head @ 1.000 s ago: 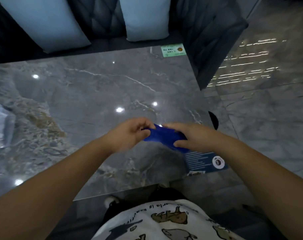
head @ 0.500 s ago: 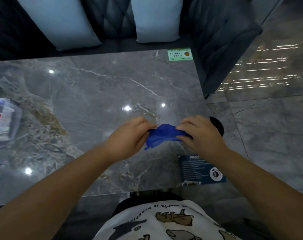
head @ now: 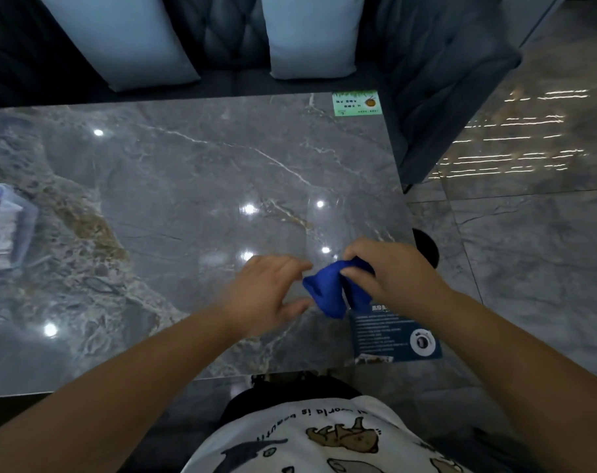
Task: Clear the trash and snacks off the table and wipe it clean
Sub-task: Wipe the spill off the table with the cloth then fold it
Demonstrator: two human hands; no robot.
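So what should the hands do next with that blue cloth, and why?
Probably press the blue cloth flat onto the table and start wiping. The right hand holds it bunched above the near right corner, the left hand is open beside it, and the marble nearby looks bare apart from a dark card.

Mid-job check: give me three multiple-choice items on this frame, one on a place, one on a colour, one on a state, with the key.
1. Where is the green sticker? A far right corner of the table B near left corner C on the floor
2. What colour is the cloth? A white B blue C red
3. Which of the hands grips the cloth? A left hand B neither C right hand

Key: 1 A, it lies by the far right edge; 2 B, deep blue fabric; 3 C, right fingers curl over it while the left fingers are spread beside it.
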